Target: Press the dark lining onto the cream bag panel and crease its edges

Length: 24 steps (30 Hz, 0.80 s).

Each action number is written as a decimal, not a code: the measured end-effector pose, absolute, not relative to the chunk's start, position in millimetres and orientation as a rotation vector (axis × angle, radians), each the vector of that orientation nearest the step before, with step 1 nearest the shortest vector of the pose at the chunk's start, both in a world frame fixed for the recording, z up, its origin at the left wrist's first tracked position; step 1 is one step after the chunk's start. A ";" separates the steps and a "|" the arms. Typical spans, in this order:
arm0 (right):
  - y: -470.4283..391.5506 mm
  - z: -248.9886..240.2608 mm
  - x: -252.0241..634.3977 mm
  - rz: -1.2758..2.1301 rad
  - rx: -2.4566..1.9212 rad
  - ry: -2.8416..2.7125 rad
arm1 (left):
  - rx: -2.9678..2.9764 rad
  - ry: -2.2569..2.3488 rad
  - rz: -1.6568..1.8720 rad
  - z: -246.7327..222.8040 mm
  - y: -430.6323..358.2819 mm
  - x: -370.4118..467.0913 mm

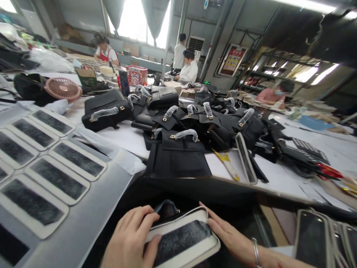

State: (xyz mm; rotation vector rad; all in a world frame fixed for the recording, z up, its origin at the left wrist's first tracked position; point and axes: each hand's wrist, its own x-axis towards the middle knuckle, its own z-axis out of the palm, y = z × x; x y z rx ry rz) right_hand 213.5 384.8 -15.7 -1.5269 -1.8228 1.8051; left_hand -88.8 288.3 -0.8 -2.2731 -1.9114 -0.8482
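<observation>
we see our left hand (131, 238) at the near edge, fingers curled together and pressed on the left end of a white-rimmed panel (181, 240) with a dark middle. our right hand (227, 234) lies flat along the panel's right edge, fingers together and touching its rim, a bangle (256, 251) on the wrist. the panel sits low and near, between both hands, over a dark piece (167, 210) whose shape we cannot tell. to the left, more panels lie in rows on a grey board (83, 223). beyond, on the white table (125, 136), black bags (178, 158) with wrapped handles are heaped. a pink fan (63, 88) stands far left. other people sit at far tables.
</observation>
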 end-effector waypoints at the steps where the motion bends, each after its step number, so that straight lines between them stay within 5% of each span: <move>1: 382.9 -17.7 213.1 1.784 -1.518 -1.834 | -2.293 -1.860 -0.862 0.6 287.4 -79.1; 9: 391.6 -25.1 213.5 1.706 -1.407 -1.896 | -2.215 -1.505 -0.762 -33.9 274.9 -32.6; 21: 410.6 15.2 124.8 0.271 -0.317 -2.996 | -2.214 -1.529 -0.651 -33.2 273.1 -31.6; 24: 415.1 6.2 115.3 0.299 -0.152 -3.103 | -2.230 -1.547 -0.623 -35.5 272.2 -33.1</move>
